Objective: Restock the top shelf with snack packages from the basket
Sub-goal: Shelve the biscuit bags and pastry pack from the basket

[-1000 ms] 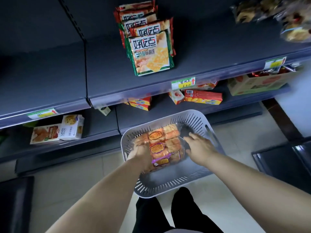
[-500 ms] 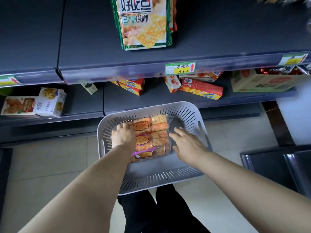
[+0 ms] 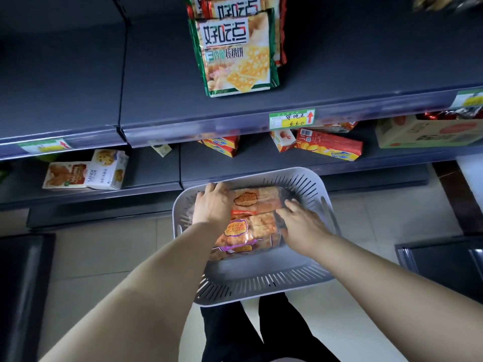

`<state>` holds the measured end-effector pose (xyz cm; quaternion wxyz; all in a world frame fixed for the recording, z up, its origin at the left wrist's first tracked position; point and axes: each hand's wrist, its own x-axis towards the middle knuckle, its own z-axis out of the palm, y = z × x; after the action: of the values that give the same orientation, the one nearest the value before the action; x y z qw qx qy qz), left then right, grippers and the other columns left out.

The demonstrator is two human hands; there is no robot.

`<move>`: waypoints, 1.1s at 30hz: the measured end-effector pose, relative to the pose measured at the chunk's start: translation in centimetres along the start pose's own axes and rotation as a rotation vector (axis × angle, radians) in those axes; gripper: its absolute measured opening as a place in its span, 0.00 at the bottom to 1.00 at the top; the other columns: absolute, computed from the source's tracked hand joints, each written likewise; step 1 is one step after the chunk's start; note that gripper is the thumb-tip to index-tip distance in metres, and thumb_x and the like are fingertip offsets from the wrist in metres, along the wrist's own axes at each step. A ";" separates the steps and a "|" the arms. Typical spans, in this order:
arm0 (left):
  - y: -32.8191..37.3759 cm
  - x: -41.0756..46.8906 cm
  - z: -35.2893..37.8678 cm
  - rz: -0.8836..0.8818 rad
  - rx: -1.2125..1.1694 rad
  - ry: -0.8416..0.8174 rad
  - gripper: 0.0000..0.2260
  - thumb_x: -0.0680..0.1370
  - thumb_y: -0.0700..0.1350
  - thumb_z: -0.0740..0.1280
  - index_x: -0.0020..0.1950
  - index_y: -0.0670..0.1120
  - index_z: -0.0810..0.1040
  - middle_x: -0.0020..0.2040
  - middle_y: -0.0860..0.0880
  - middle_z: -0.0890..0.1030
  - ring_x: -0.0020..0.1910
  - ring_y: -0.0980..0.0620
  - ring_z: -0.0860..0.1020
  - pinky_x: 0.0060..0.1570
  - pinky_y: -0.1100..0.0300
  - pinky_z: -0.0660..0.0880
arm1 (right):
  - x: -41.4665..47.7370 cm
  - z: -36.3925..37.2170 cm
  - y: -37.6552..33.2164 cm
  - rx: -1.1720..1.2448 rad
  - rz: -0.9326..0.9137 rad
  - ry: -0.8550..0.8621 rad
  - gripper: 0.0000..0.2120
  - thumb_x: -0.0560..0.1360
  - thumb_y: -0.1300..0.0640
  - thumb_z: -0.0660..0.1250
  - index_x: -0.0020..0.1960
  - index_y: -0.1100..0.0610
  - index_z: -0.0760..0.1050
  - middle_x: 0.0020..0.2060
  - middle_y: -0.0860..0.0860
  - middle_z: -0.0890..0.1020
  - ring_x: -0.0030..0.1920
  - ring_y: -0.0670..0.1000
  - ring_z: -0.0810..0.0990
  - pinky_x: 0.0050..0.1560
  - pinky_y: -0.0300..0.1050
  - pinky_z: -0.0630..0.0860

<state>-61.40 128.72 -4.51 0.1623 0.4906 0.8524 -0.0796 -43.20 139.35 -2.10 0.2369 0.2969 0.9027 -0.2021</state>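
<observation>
Snack packages [image 3: 252,220] in the grey basket [image 3: 261,290], flanked by left hand [image 3: 213,205] and right hand [image 3: 300,223], fingers outstretched against opposite sides. Top shelf [image 3: 352,74]: bag [image 3: 236,53] marked "好吃点"; price tag [image 3: 292,119] "5.50".

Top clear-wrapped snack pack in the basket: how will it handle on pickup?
Probably slippery: the snack pack is in glossy clear film. Likely flexes: separate pieces in rows. Probably crushable; left hand and right hand should grip gently.
</observation>
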 end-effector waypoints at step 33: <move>-10.4 -14.1 -14.0 -0.268 -0.823 0.047 0.05 0.80 0.41 0.65 0.45 0.43 0.74 0.38 0.49 0.76 0.35 0.54 0.73 0.32 0.72 0.70 | -5.1 -6.1 -9.7 0.914 0.193 0.000 0.53 0.67 0.37 0.74 0.79 0.54 0.48 0.78 0.54 0.57 0.75 0.59 0.60 0.73 0.60 0.60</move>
<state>-66.58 116.11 13.30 0.3130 0.2716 0.8727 0.2580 -47.57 133.00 7.73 0.0994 0.4535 0.6893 -0.5562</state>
